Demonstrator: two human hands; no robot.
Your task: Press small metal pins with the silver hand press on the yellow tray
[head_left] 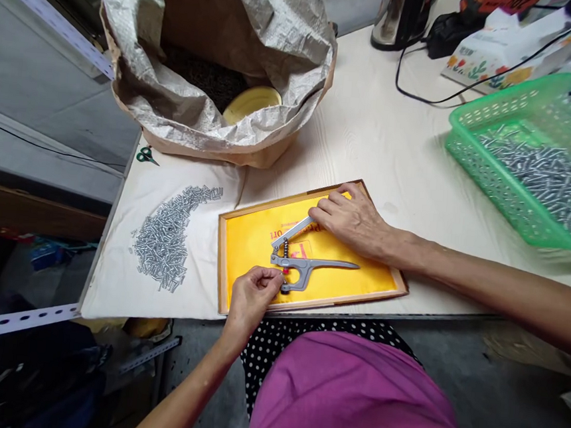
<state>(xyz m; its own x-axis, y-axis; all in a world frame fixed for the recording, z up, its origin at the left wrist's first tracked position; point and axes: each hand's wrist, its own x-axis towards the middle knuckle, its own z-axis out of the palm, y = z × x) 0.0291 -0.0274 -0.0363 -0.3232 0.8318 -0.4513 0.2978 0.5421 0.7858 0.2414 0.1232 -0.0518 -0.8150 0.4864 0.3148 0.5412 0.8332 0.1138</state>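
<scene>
Head view. The pliers (311,266), a grey metal hand press with two long flat handles and a small coil spring near the head, are lying on the yellow lining (253,238) of a shallow wooden tray (219,255) at the front edge of the counter (372,135).

The left hand (253,291) is working at the pliers' head with its grip pinched together, thumb against fingertips. What sits between them is too small to tell. The right hand (350,216) is lying flat over the raised upper handle, fingers extended rather than curled round it.

Progress, as a judgement: one cycle is under way at the head. A loose pile of small metal pins (168,237), short, silvery and cylindrical, is waiting on the white cloth (124,280) just left of the tray. A green plastic mesh basket (488,185), well apart to the right, is holding a much larger batch of similar pieces. Which lot is finished cannot be told.

A crinkled woven-paper sack (201,93) behind the tray is standing open, with dark granular contents and a yellow bowl (253,101) inside.
</scene>
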